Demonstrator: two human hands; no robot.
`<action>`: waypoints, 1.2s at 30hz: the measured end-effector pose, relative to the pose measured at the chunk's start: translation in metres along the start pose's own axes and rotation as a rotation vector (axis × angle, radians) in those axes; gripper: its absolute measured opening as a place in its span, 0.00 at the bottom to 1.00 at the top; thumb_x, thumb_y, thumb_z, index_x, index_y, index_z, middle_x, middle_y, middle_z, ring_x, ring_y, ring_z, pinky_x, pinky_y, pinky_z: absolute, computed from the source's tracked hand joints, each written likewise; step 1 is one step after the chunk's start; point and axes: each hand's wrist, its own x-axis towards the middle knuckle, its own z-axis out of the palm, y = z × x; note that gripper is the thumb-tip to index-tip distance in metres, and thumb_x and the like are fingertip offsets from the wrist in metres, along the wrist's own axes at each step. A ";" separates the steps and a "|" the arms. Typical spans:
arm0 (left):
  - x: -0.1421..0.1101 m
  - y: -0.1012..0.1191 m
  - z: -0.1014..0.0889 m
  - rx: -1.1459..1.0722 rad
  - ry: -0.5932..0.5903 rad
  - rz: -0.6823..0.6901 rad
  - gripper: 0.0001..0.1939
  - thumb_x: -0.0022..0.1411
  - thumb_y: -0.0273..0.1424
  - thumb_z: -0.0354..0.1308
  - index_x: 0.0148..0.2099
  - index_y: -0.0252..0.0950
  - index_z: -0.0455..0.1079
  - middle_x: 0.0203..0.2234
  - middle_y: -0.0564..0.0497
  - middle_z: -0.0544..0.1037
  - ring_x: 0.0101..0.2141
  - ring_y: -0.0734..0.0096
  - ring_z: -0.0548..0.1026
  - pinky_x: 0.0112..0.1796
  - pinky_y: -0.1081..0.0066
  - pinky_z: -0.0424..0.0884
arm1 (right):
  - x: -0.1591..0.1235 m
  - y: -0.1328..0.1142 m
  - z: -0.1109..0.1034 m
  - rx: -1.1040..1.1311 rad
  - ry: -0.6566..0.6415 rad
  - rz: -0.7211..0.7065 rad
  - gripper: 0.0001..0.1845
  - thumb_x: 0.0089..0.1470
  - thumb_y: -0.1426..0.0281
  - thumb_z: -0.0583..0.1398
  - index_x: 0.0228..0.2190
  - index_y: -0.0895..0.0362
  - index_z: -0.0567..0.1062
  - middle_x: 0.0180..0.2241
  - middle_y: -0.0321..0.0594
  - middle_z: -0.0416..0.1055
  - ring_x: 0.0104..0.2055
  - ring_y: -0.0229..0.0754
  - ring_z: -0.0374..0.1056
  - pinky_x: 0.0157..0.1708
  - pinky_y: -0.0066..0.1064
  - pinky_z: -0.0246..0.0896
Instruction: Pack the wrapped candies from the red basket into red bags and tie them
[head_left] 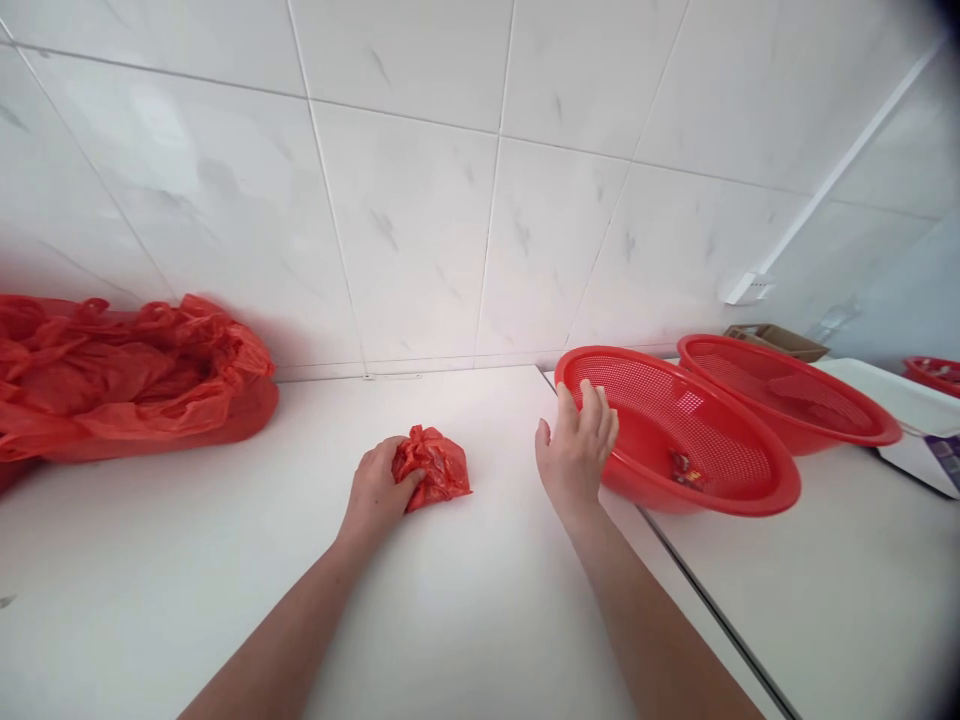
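My left hand (pixel 381 487) is closed around the left side of a small, crumpled red plastic bag (pixel 442 468) on the white table (pixel 450 620). What the bag contains, if anything, is hidden. To the right, my right hand (pixel 576 445) is raised with its fingers apart and nothing in it. Its fingertips overlap the near left rim of a red plastic colander (pixel 720 440); whether they touch it I cannot tell. A few small, dark red and yellow packets (pixel 686 470) lie in the bottom of that colander.
A second red colander (pixel 795 390) stands behind the first. At the left is a heap of red plastic bags (pixel 142 370). Beyond the colanders are a cardboard box (pixel 780 342) and a white tray (pixel 892 395). A tiled wall (pixel 420 220) closes off the back.
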 end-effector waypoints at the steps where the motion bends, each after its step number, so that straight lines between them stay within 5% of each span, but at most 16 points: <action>1: 0.000 0.001 0.000 -0.021 0.014 -0.005 0.13 0.54 0.33 0.55 0.44 0.40 0.66 0.39 0.49 0.73 0.41 0.59 0.69 0.38 0.65 0.66 | 0.000 0.000 0.000 -0.050 -0.023 0.018 0.24 0.54 0.73 0.55 0.53 0.61 0.63 0.58 0.56 0.55 0.61 0.56 0.46 0.56 0.52 0.42; 6: -0.004 0.000 -0.007 -0.266 0.170 -0.102 0.11 0.55 0.33 0.53 0.43 0.40 0.64 0.34 0.52 0.73 0.33 0.67 0.71 0.33 0.69 0.67 | -0.006 -0.004 0.009 -0.084 -0.146 -0.026 0.14 0.53 0.77 0.54 0.42 0.59 0.72 0.48 0.52 0.67 0.57 0.54 0.54 0.53 0.50 0.44; 12: -0.011 -0.003 -0.017 -0.410 0.317 -0.197 0.11 0.55 0.37 0.56 0.40 0.40 0.64 0.31 0.53 0.72 0.31 0.69 0.71 0.31 0.71 0.68 | -0.016 -0.012 0.006 -0.097 -0.204 -0.017 0.10 0.52 0.79 0.54 0.33 0.59 0.75 0.44 0.49 0.70 0.57 0.56 0.54 0.52 0.47 0.45; 20: -0.006 -0.006 -0.015 -0.423 0.344 -0.206 0.12 0.53 0.37 0.59 0.38 0.39 0.66 0.29 0.54 0.72 0.30 0.71 0.70 0.31 0.73 0.67 | -0.022 -0.015 0.005 -0.121 -0.217 -0.024 0.14 0.52 0.81 0.53 0.37 0.60 0.75 0.43 0.47 0.71 0.57 0.55 0.54 0.53 0.46 0.42; 25: -0.010 -0.012 -0.022 -0.642 0.414 -0.193 0.12 0.53 0.40 0.59 0.35 0.37 0.66 0.26 0.55 0.70 0.27 0.73 0.69 0.28 0.75 0.67 | -0.019 -0.014 0.005 -0.097 -0.217 -0.052 0.12 0.51 0.78 0.55 0.38 0.60 0.75 0.42 0.49 0.70 0.57 0.56 0.53 0.52 0.47 0.43; 30: -0.032 -0.031 -0.070 -0.744 0.492 -0.244 0.15 0.51 0.42 0.59 0.34 0.35 0.66 0.23 0.55 0.69 0.23 0.75 0.68 0.25 0.75 0.65 | -0.018 -0.004 0.009 -0.044 -0.157 -0.110 0.11 0.51 0.74 0.55 0.36 0.60 0.75 0.41 0.50 0.70 0.56 0.59 0.53 0.49 0.51 0.44; 36: -0.069 -0.063 -0.170 -0.456 0.740 -0.205 0.16 0.51 0.42 0.57 0.31 0.33 0.65 0.20 0.55 0.69 0.20 0.75 0.66 0.24 0.75 0.66 | -0.020 0.006 0.013 -0.013 -0.100 -0.155 0.08 0.51 0.71 0.55 0.31 0.60 0.74 0.41 0.52 0.70 0.56 0.60 0.52 0.48 0.51 0.45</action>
